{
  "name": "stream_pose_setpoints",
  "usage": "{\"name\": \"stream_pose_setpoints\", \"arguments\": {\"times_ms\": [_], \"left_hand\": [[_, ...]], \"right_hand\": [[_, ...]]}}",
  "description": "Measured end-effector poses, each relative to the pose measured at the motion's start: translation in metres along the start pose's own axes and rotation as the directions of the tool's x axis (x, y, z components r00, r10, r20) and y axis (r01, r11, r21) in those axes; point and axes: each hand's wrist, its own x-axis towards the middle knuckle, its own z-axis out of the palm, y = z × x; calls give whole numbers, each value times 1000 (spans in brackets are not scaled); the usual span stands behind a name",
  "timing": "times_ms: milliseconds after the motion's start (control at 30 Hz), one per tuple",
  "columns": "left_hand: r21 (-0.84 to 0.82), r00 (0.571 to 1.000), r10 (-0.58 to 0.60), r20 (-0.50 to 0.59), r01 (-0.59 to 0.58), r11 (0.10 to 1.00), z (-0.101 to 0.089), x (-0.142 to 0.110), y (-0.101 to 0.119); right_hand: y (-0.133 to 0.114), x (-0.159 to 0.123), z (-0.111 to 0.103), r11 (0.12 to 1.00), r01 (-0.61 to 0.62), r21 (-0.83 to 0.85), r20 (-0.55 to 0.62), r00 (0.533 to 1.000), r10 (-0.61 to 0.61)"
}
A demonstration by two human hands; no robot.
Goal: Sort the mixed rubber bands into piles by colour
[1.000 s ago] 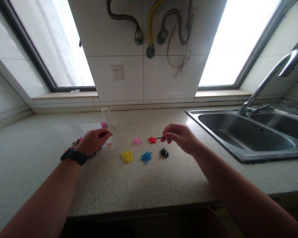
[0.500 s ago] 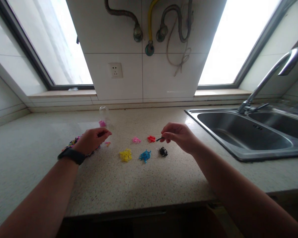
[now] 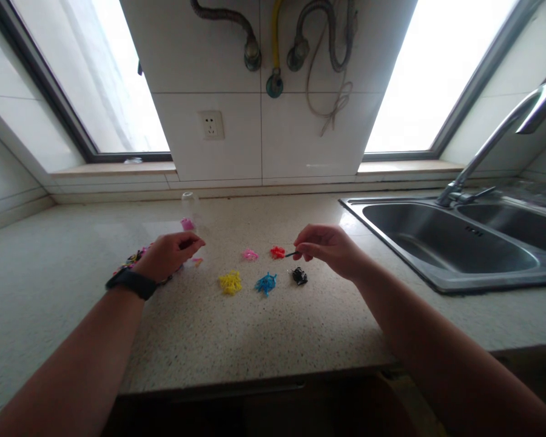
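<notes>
Strip (image 3: 290,254), dark and thin, is pinched in the right hand (image 3: 325,247), tip just beside the red pile (image 3: 277,252); a light, steady grip should stop it flicking loose. The left hand (image 3: 169,254) is curled narrow near the orange piece (image 3: 197,261); I cannot tell whether it holds anything.

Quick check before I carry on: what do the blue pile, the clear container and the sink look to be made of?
Blue pile: probably rubber or soft plastic; thin, bent strands in bright, even colour.
Clear container: plastic or glass, I can't tell which; see-through.
Sink: metal, likely stainless steel; grey with a soft sheen.
</notes>
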Motion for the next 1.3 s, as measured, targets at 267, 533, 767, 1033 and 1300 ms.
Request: {"name": "stream_pose_setpoints", "arguments": {"times_ms": [267,533,767,1033,1300], "left_hand": [[0,1000,-4,7,4,1000,-1,-1,3],[26,1000,-4,12,3,1000,-1,0,3],[25,999,-12,31,11,1000,-2,-1,6],[22,999,-7,33,6,1000,-4,-2,10],[13,999,21,35,-21,1000,-3,0,11]], "right_hand": [[1,-1,2,1000,1,8,81,997,-2],[2,0,2,1000,-18,15,100,995,17],[9,0,1,977,33,-210,103,995,-11],[16,-1,11,771,175,-612,286,958,10],[21,0,19,693,327,-643,417,908,-42]]}}
